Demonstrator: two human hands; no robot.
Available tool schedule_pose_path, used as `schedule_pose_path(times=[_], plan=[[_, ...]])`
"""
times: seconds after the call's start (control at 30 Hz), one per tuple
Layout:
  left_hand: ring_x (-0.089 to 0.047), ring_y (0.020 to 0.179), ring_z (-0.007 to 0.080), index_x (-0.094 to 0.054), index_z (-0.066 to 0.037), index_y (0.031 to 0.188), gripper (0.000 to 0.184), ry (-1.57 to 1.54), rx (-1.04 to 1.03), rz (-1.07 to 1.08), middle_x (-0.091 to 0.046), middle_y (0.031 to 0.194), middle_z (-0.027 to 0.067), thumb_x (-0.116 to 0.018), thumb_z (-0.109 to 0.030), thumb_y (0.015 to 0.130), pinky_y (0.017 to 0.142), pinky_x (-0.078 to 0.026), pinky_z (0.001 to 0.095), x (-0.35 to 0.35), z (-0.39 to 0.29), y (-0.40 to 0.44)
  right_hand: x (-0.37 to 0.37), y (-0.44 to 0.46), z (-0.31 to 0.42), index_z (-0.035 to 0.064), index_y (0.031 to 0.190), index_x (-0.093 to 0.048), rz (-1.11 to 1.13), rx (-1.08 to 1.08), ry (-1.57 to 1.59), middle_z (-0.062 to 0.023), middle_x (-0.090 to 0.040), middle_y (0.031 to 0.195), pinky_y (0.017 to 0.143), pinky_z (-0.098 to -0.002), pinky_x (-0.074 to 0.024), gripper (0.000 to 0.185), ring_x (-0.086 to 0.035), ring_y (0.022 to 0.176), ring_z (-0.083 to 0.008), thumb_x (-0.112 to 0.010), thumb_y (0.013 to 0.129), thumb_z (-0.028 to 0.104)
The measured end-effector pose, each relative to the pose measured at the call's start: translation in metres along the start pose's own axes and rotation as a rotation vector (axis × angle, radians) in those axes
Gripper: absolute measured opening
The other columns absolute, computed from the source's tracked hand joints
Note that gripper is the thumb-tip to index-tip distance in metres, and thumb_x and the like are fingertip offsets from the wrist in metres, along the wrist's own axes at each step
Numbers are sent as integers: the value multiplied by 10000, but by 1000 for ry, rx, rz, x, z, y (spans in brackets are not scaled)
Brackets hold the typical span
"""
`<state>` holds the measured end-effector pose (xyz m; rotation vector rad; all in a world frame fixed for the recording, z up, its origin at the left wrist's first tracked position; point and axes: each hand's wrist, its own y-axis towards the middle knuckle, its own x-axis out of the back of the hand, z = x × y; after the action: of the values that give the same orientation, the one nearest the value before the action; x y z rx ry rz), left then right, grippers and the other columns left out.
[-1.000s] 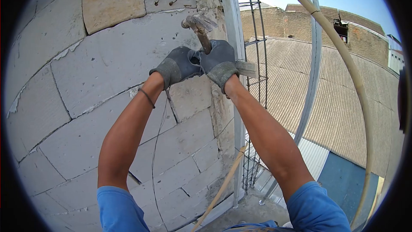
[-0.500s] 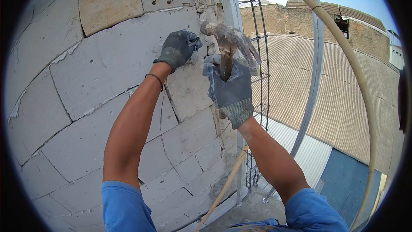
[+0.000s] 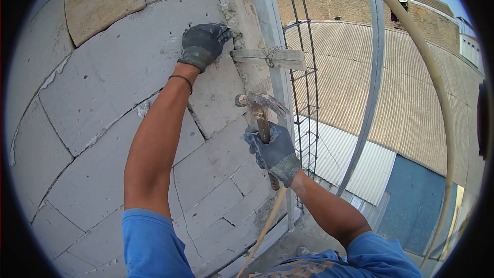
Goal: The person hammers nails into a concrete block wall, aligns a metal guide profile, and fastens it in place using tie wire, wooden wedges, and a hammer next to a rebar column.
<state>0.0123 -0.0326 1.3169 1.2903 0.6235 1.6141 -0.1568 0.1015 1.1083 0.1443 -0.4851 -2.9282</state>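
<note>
My right hand (image 3: pixel 275 146), in a dark grey glove, is wrapped round the handle of a claw hammer (image 3: pixel 260 104), whose dusty head points up beside the wall's edge. My left hand (image 3: pixel 204 45), gloved too, is closed against the pale block wall (image 3: pixel 128 67), near the rough mortar edge. Whatever its fingers pinch is too small to make out. Just right of it, a short wooden piece (image 3: pixel 272 58) bound with wire lies across the metal post (image 3: pixel 272 31).
A rebar cage (image 3: pixel 307 72) rises beyond the post. Farther right stand another metal post (image 3: pixel 374 72) and a curved bamboo pole (image 3: pixel 419 46). Corrugated roofs (image 3: pixel 339 92) lie below. A thin pole (image 3: pixel 263 231) slants near the floor.
My hands, together at first, have separated. My right hand has moved down with the hammer, uncovering the wooden piece. My left hand stays high at the wall. The view has shifted somewhat.
</note>
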Motion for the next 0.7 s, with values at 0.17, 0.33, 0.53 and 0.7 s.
schedule_pose_path(times=[0.17, 0.33, 0.53, 0.7], plan=[[-677, 899, 356, -737, -215, 1029, 326, -28, -30, -32, -723, 956, 122, -558, -472, 939, 778, -523, 500, -2, 3, -1, -2, 7, 53, -52, 1035, -595, -97, 177, -314, -147, -647, 765, 578, -336, -504, 258, -630, 622, -211, -678, 904, 154], [-683, 906, 345, -742, -231, 1019, 330, -9, 24, -58, -727, 951, 113, -571, -497, 925, 795, -526, 495, -4, -1, 0, -15, 38, 95, -102, 1159, -560, -213, 639, -47, -284, -646, 890, 804, -406, -521, 382, -675, 907, -367, -635, 907, 174], [-682, 897, 338, -746, -215, 967, 248, 22, 28, -61, -724, 923, 104, -606, -410, 904, 774, -531, 489, -14, 2, 2, -13, 76, 104, -94, 1246, -547, -248, 251, -355, -308, -659, 977, 845, -442, -514, 485, -661, 938, -434, -613, 933, 271], [-689, 863, 345, -747, -212, 986, 361, -15, -8, -122, -727, 921, 98, -587, -527, 908, 755, -539, 469, -25, 6, 4, -31, 75, 86, -64, 1096, -585, -570, 791, -466, -308, -657, 940, 814, -481, -502, 317, -656, 914, -447, -584, 937, 209]])
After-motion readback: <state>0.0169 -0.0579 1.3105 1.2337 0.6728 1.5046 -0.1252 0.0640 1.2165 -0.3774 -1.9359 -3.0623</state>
